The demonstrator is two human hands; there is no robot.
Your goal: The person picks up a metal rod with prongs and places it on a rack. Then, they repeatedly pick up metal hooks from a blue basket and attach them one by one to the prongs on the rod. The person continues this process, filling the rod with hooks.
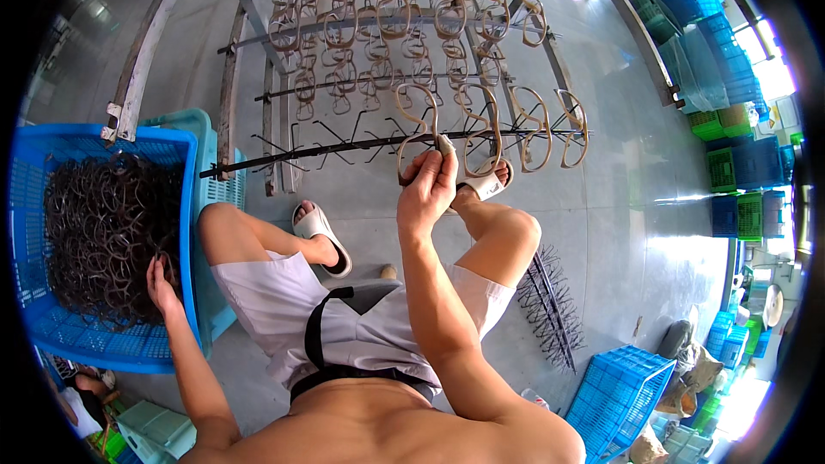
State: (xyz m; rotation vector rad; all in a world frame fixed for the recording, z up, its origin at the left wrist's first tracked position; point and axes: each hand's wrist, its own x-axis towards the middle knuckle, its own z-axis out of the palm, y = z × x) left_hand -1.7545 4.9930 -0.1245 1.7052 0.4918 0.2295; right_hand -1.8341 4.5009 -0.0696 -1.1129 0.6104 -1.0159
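Far left in my head view, a blue crate (28,241) sits around and beyond the left hand (161,288), heaped with dark curved loops (103,232). That hand is at the pile's near right edge, its fingers stretched out; I cannot tell whether the tips have pinched a loop. The loops look tangled, so I'd judge a single outer rim the best place to take one, teased free gently.

Just right of the left hand, behind the blue crate's wall, a turquoise crate (204,150) shows. From there a black hooked bar (309,152) runs rightward to the right hand (427,193), its nearer hooks bare.

The right hand's thumb and fingers are together, clamped on a brown loop (435,112) where it meets the bar; most of the loop rises above the fingertips, and part of its lower bend passes beside the hand. I'd expect it to be light, stiff and smooth, perhaps liable to snap if twisted, so the narrow waist makes a sensible grip.

Right of that hand, more brown frames (547,129) hang along the same bar. Below and right of it, spiky black rods (550,314) lie on the floor, with a blue basket (619,391) farther down.
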